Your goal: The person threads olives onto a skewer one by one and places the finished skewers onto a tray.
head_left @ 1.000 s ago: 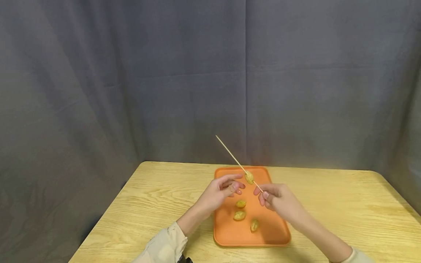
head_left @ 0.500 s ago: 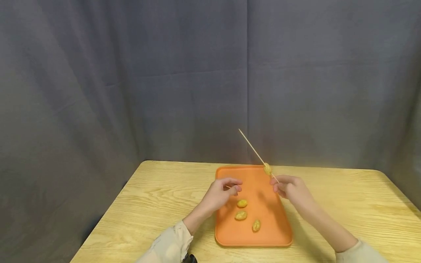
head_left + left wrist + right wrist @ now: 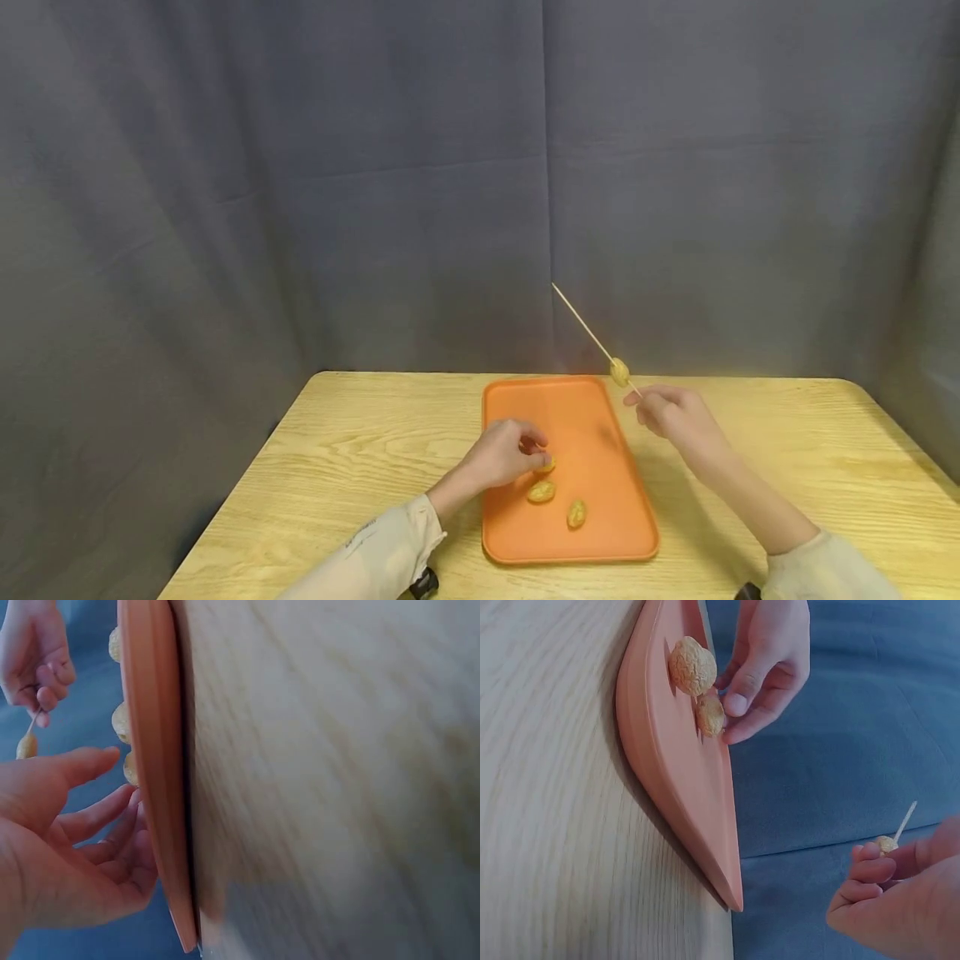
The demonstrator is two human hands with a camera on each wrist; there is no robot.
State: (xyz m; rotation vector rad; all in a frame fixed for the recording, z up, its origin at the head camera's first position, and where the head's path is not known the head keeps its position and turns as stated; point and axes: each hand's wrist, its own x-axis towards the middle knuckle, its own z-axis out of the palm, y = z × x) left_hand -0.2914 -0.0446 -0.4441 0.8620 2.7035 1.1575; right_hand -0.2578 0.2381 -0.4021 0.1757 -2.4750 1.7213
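Observation:
In the head view my right hand (image 3: 678, 412) pinches a thin wooden skewer (image 3: 581, 321) near its lower end. One wrinkled yellow-brown oval piece of food (image 3: 619, 372) is threaded on it, just above the fingers. The long bare part slants up to the left. My left hand (image 3: 506, 454) reaches over the orange tray (image 3: 607, 542), thumb and fingertips right at the farthest of three similar loose pieces (image 3: 548, 465). From the left wrist view, the thumb (image 3: 97, 761) stands a little apart from that piece (image 3: 131, 769), with the index fingertip at its other side.
Two more loose pieces lie nearer on the tray, one at the left (image 3: 541, 492) and one in the front middle (image 3: 576, 514). The tray rests on a wood-grain table (image 3: 360, 475). A grey curtain (image 3: 420, 208) hangs behind it.
My right hand has moved right and up with the skewer and its threaded piece. My left hand has left the skewer and come down to the farthest loose piece on the tray.

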